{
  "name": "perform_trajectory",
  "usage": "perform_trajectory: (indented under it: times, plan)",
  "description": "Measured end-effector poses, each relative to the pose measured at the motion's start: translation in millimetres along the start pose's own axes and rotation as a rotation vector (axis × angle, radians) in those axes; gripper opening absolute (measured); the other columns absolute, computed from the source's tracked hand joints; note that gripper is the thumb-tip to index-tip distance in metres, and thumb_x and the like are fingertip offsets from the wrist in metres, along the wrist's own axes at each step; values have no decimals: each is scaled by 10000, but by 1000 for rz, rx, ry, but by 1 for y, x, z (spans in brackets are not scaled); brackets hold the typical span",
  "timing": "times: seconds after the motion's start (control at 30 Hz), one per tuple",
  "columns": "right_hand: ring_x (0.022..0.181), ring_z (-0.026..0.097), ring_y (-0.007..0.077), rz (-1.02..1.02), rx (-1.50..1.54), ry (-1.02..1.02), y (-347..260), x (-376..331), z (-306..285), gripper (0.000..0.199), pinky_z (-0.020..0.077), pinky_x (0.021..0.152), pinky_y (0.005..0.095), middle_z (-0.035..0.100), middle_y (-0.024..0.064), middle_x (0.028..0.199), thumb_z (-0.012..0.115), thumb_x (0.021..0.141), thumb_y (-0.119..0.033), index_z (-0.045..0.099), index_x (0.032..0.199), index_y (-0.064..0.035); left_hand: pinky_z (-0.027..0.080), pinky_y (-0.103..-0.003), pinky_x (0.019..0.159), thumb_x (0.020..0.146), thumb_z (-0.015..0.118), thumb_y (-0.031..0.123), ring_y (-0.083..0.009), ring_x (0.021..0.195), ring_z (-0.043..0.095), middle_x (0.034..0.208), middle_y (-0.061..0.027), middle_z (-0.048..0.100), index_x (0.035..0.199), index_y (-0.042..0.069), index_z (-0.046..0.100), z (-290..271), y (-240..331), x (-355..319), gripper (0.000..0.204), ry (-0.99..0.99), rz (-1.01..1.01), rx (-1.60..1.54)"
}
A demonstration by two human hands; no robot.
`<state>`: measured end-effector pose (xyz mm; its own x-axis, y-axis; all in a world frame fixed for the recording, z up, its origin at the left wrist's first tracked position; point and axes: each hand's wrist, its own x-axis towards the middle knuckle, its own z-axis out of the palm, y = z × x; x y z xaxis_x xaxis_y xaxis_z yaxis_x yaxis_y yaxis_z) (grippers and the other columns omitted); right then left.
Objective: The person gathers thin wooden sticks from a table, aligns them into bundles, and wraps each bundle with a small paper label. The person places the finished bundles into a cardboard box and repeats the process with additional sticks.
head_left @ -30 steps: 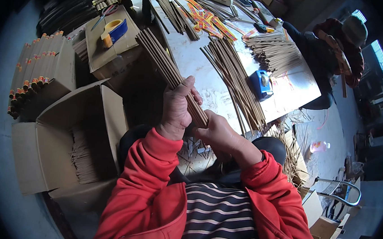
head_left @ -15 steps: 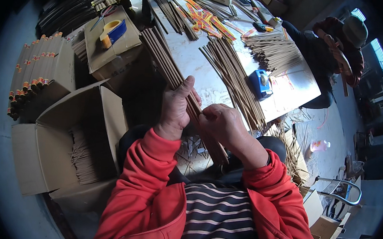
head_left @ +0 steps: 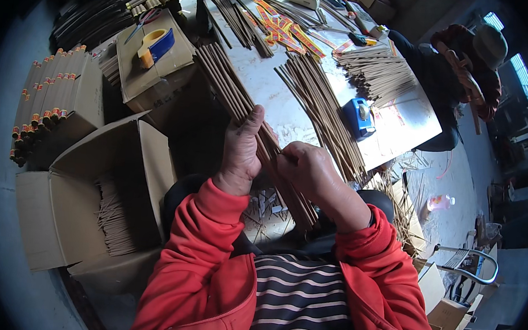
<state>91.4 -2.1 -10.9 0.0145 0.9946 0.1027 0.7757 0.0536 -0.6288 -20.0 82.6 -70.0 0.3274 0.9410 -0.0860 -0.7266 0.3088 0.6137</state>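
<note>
A bundle of long brown incense sticks (head_left: 225, 86) slants across in front of me, its upper end over the table's left edge and its lower end above my lap. My left hand (head_left: 242, 148) is closed around the middle of the bundle, thumb lying along the top. Just below it, my right hand (head_left: 310, 172) is closed with its curled fingers against the bundle's right side; the fingertips are partly hidden. On the white table (head_left: 274, 113) beyond lies a loose row of similar sticks (head_left: 323, 117), with a blue tape dispenser (head_left: 359, 118) to its right.
An open cardboard box (head_left: 74, 212) holding sticks stands at my left. Behind it are stacked labelled bundles (head_left: 49, 95) and a carton (head_left: 155, 85) bearing a yellow-and-blue tape dispenser (head_left: 155, 46). Red-and-yellow paper strips (head_left: 281, 27) and more sticks (head_left: 380, 72) lie on the table. Another person (head_left: 470, 63) sits at far right.
The sticks in my hands have spread slightly apart at the upper end. My right hand has shifted a little along the bundle; my left hand keeps its hold.
</note>
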Motion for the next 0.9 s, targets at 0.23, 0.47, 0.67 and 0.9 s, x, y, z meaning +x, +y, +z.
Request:
perform_trajectory:
  times: [0.23, 0.47, 0.67, 0.9]
  plan:
    - [589, 577, 405, 1, 3, 204, 10, -2, 4, 111, 458, 504, 436, 548, 241, 597, 545, 809, -80, 487, 780, 11, 456, -299, 473, 793, 691, 281, -164, 483, 522, 582, -40, 527, 737, 101, 515, -7, 1, 5, 258, 124, -102, -127]
    - [568, 588, 260, 74, -37, 165, 33, 4, 3, 72, 461, 546, 339, 563, 142, 616, 545, 814, -54, 504, 823, 5, 434, -259, 501, 836, 645, 258, -136, 543, 525, 618, -25, 534, 715, 105, 540, -10, 3, 7, 222, -2, -227, -236]
    - [640, 589, 383, 153, -438, 312, 105, 32, -3, 147, 468, 561, 455, 568, 212, 632, 523, 832, -131, 472, 758, -15, 441, -257, 504, 835, 647, 260, -130, 563, 511, 625, -16, 515, 738, 113, 546, -16, 4, 10, 204, -38, -241, -320]
    - [858, 560, 334, 217, -720, 251, 128, 33, -7, 124, 479, 697, 429, 579, 171, 877, 554, 776, -138, 557, 842, -33, 423, -289, 471, 796, 688, 270, -172, 471, 484, 561, -45, 499, 729, 94, 500, -13, 4, 15, 266, 121, -236, -309]
